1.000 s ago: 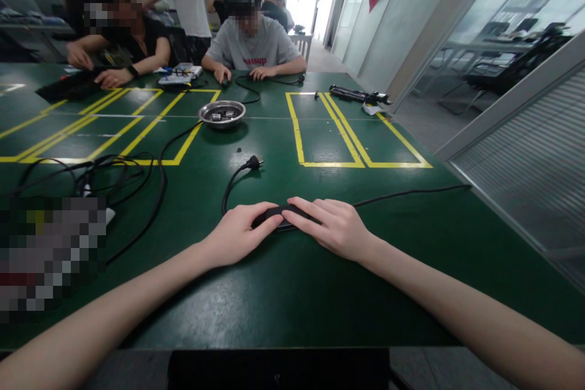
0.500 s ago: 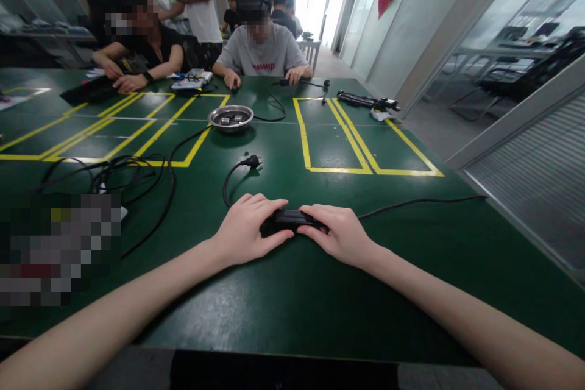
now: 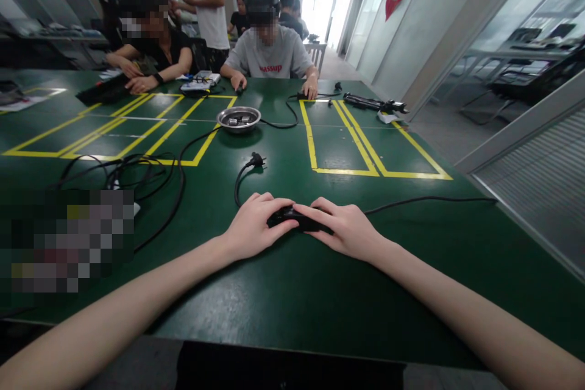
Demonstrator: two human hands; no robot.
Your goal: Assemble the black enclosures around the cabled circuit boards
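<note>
A black power adapter point(image 3: 289, 217) lies on the green table point(image 3: 292, 292), gripped from both ends. My left hand point(image 3: 253, 226) closes over its left end and my right hand point(image 3: 345, 228) over its right end, fingertips almost meeting on top. A black cable with a plug point(image 3: 256, 161) curls away from the left end. A thin black cord point(image 3: 429, 198) runs right from the adapter toward the table edge.
A metal bowl point(image 3: 238, 118) with small parts stands mid-table. Tangled black cables point(image 3: 132, 173) lie at left. Yellow tape outlines point(image 3: 365, 152) mark the tabletop. Two people sit at the far side with hands on the table; others stand behind. A black tool point(image 3: 370, 102) rests far right.
My hands have drawn closer together over the adapter, hiding most of it. The person in grey opposite has moved a hand along a cable.
</note>
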